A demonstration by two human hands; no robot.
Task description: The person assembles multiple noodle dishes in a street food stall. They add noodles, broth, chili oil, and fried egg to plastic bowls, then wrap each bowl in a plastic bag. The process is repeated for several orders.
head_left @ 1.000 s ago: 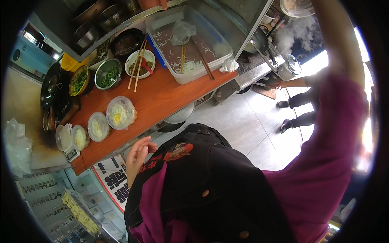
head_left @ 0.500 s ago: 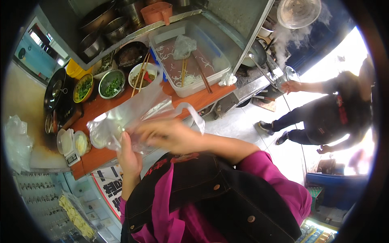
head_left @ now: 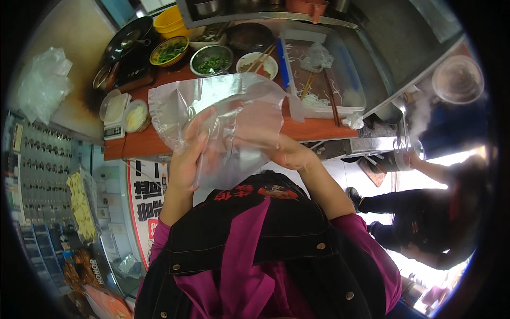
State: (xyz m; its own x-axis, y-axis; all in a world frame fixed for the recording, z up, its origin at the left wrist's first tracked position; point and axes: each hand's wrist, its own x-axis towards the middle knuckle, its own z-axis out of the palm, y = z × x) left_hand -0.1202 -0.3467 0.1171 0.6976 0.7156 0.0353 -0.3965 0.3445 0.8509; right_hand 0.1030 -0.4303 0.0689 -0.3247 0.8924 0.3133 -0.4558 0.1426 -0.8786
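A clear plastic bag (head_left: 226, 101) is spread out in front of my chest, above the counter's front edge. My left hand (head_left: 186, 166) grips it at the left side, with the thumb pressed on the film. On the other side my right hand (head_left: 289, 152) is closed on the bag; its fingers show blurrily through the film, and I cannot tell whether they are inside or behind it. Nothing is visible in the bag. Just beyond it stand a metal bowl of chopped greens (head_left: 212, 60) and a white bowl (head_left: 268, 65) with chopsticks.
A wooden counter (head_left: 133, 147) carries a kitchen scale (head_left: 113, 130), a round tub (head_left: 136, 116), a yellow bowl of greens (head_left: 169, 52) and a plastic bin of white noodles (head_left: 348, 80). To the right a co-worker (head_left: 430, 212) stands by a steaming stove.
The bag has come up and spread wider between my hands. My right hand has moved from across the bag to its right side. The view has turned, and the co-worker now reaches toward the stove.
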